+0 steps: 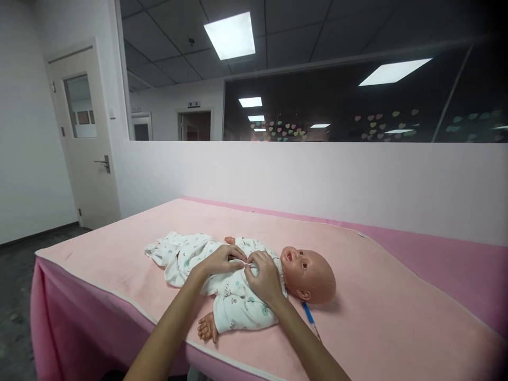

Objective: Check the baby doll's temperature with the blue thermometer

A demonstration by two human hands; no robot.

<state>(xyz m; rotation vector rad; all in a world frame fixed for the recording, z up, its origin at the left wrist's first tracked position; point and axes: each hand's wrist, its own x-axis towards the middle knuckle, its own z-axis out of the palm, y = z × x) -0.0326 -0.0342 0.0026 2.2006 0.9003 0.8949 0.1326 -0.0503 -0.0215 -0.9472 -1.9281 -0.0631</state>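
Observation:
A baby doll (309, 275) lies on its back with its head to the right, dressed in a white printed romper (244, 312). Both hands meet over the doll's chest. My left hand (222, 260) has its fingers pinched on the front edge of the romper. Close beside it, my right hand (264, 278) also pinches the romper's front, with the thumb and fingers curled together. Any small fastener between the fingertips is too small to make out. One doll hand (208, 327) sticks out of the near sleeve. The leg end of the romper lies loosely spread to the left.
A slim blue item (308, 313) lies by the doll's neck, partly hidden by my right forearm. Under everything is a pale pink sheet (397, 317) over a darker pink cover. A white wall (317, 180) with a window stands behind, and a door (85, 137) at the left.

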